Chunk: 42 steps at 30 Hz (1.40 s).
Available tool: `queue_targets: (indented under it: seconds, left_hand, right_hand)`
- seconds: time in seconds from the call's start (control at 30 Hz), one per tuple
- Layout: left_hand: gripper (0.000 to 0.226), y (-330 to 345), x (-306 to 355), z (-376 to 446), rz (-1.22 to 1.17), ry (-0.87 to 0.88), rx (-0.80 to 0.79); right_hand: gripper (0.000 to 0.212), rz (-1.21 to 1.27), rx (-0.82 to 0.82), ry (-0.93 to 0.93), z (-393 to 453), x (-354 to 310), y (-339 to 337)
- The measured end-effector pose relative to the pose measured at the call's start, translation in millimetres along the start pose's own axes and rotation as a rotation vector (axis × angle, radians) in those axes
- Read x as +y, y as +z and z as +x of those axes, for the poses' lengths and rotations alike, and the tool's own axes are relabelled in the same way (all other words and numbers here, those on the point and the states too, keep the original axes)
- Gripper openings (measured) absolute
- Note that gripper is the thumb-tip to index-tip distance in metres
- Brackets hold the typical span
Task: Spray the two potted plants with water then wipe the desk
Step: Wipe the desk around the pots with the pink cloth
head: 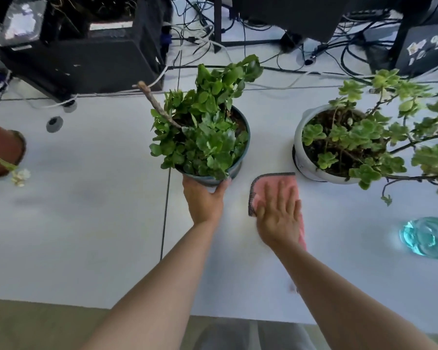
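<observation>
The left hand (204,198) is gripping the green pot (213,179) at its six o'clock, likely steadying it, while the right hand (280,213) is pressing flat, fingers spread, on the pink cloth (263,184), wiping the desk (86,210) between the pots; white pot (304,160) at two o'clock.

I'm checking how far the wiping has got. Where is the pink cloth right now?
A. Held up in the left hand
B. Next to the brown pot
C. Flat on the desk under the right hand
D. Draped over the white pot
C: the right hand presses the pink cloth flat on the desk, between the two pots.
</observation>
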<state>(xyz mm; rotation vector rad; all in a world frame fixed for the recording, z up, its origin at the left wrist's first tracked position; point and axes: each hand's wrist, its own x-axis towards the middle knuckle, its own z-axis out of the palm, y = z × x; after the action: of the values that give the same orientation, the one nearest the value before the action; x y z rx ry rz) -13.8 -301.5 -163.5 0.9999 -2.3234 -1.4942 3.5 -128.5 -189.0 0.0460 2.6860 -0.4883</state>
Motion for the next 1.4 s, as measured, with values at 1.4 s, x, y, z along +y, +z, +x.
queue_targets:
  seconds: [1.4]
  left_hand:
    - [0.076, -74, -74, 42, 0.41, 0.019, 0.147]
  right_hand:
    - [0.062, -0.425, -0.127, -0.904, 60, -97, 30]
